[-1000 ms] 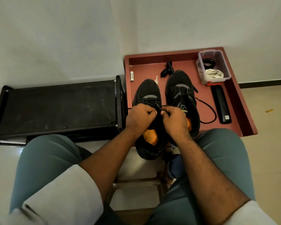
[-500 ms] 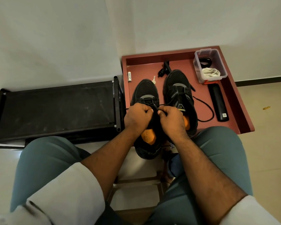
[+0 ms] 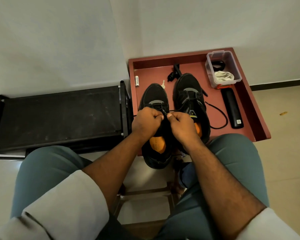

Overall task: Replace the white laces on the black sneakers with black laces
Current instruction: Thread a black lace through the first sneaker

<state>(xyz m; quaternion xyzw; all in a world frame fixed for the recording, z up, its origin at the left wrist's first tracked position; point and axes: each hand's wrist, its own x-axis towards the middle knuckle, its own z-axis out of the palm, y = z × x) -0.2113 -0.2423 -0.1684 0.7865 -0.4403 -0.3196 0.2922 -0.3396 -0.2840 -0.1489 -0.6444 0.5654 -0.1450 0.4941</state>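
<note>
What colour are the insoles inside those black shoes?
Orange, shown in the head view: the left sneaker's insole is clearest.

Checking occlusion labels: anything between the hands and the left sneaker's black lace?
Nothing visible. The left hand and right hand are already at the black lace over the left sneaker, each apparently with a grip on it. The right sneaker and the clear box sit off to the side.

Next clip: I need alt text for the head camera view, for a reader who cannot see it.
Seen from above, a seated person's left hand and right hand pinch a black lace over the left sneaker on a red tray. The right sneaker sits beside it, already laced black. A clear box at the tray's far corner holds white laces.
</note>
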